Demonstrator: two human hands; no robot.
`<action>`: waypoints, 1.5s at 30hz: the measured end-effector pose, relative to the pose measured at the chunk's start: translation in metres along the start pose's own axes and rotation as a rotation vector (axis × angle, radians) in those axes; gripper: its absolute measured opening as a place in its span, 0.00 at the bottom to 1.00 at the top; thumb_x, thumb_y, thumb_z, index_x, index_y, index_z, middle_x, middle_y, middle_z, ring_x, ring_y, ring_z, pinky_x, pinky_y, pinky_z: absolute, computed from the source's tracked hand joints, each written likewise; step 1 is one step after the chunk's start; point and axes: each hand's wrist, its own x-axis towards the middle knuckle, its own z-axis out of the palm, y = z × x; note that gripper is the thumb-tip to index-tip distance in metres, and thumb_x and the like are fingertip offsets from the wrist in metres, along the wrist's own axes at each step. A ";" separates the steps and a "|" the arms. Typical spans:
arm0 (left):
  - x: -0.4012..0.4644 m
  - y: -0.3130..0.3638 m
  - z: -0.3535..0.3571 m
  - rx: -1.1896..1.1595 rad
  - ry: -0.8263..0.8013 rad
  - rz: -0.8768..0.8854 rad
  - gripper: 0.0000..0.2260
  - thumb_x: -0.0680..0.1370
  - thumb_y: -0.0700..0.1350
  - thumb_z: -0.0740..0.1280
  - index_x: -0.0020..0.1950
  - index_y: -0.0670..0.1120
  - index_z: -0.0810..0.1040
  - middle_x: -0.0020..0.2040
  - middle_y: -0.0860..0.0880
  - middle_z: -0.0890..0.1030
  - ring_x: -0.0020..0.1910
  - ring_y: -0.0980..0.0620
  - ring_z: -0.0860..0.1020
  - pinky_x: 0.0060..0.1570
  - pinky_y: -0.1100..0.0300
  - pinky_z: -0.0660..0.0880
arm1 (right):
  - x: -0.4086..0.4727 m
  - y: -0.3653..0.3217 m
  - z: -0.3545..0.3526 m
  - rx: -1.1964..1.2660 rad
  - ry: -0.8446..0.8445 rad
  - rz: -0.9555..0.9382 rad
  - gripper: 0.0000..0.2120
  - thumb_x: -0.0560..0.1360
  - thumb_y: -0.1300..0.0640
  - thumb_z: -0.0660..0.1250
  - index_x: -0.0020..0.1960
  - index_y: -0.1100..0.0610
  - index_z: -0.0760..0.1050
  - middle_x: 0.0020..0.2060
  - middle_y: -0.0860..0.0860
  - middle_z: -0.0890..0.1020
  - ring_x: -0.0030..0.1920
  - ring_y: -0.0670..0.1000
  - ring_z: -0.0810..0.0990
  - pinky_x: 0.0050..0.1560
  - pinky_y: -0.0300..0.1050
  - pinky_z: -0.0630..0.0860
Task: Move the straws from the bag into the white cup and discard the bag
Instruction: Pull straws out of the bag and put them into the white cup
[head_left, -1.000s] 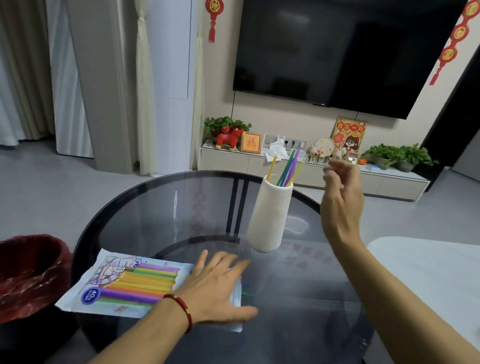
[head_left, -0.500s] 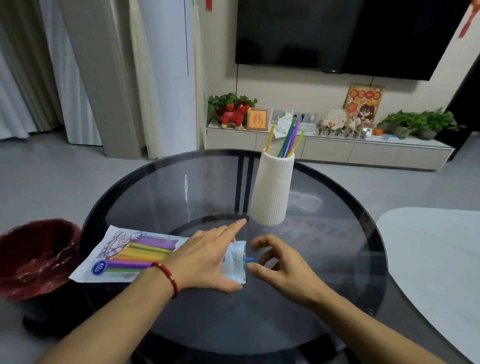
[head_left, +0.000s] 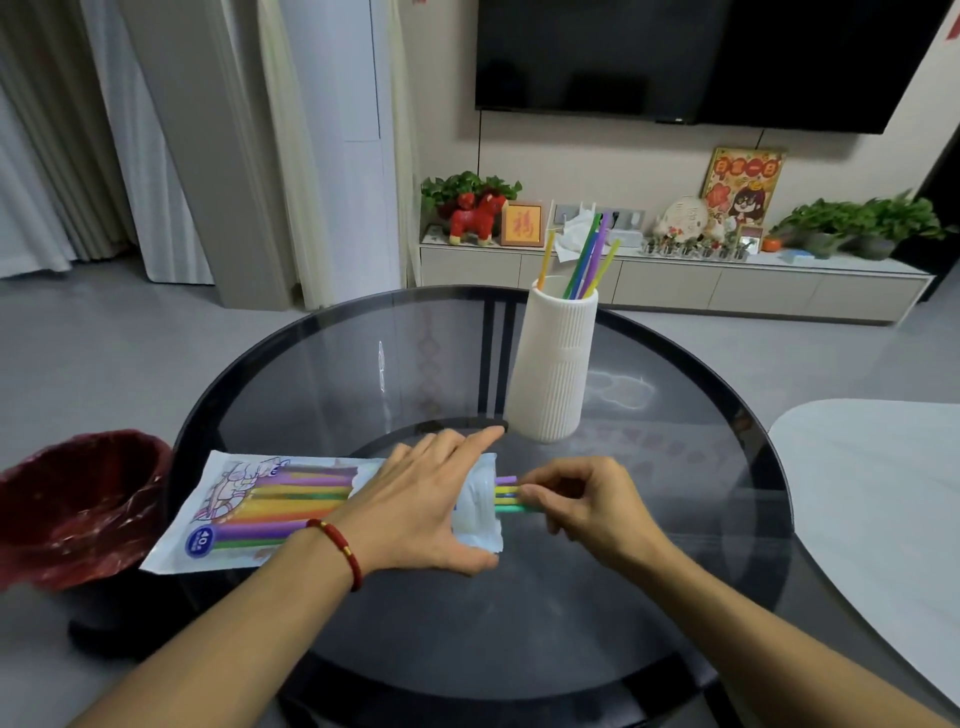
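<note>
While a handful of straws (head_left: 586, 262) already stands in the white cup (head_left: 552, 366), the task is judged to be at an intermediate stage: the bag (head_left: 260, 506) is visibly well stocked with coloured straws, so most transfers remain, and the bag has not yet been discarded.

Head view, the only view available:

Left hand (head_left: 415, 506): it lies flat, palm down, fingers spread and extended, pressing on the open-mouth end of the bag and pinning it to the glass table (head_left: 649, 597). It closes on nothing. The index finger points ahead toward the base of the cup, which stands upright just beyond the fingertips. A red cord bracelet (head_left: 340, 548) sits at the wrist.

Right hand (head_left: 582, 506): it is curled, with thumb and fingertips pinched on the tips of the protruding straws (head_left: 506, 494) at the mouth of the bag, immediately to the inside of the hand. Purple, yellow and green ends are distinguishable; the exact count gripped cannot be determined.

The hands sit close together, separated only by the bag mouth. The red-lined bin (head_left: 72, 512) stands on the floor outboard of the left forearm, beside the closed end of the bag, and is the probable disposal point.

Remaining work, as judged: withdraw the pinched straws, place them in the cup, repeat until the bag is empty, then drop the bag in the bin.
</note>
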 end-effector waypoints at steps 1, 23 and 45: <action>0.000 -0.003 0.000 0.005 -0.006 -0.012 0.51 0.65 0.71 0.68 0.79 0.59 0.44 0.65 0.56 0.66 0.63 0.55 0.67 0.63 0.53 0.65 | -0.001 0.002 -0.005 0.000 0.013 0.022 0.02 0.77 0.57 0.76 0.46 0.54 0.88 0.31 0.58 0.84 0.28 0.47 0.78 0.30 0.46 0.76; 0.009 0.006 0.012 0.089 -0.054 -0.103 0.16 0.78 0.61 0.59 0.62 0.55 0.71 0.65 0.53 0.68 0.63 0.50 0.68 0.66 0.45 0.64 | -0.008 -0.016 -0.021 0.464 0.044 0.080 0.10 0.68 0.55 0.80 0.45 0.61 0.88 0.37 0.59 0.86 0.32 0.52 0.80 0.32 0.41 0.78; 0.009 0.013 0.015 0.045 -0.140 -0.150 0.10 0.83 0.61 0.52 0.51 0.55 0.61 0.53 0.53 0.67 0.51 0.51 0.65 0.60 0.46 0.66 | -0.005 -0.030 -0.003 0.618 0.331 0.141 0.13 0.78 0.64 0.72 0.47 0.76 0.77 0.30 0.60 0.75 0.26 0.51 0.71 0.24 0.41 0.70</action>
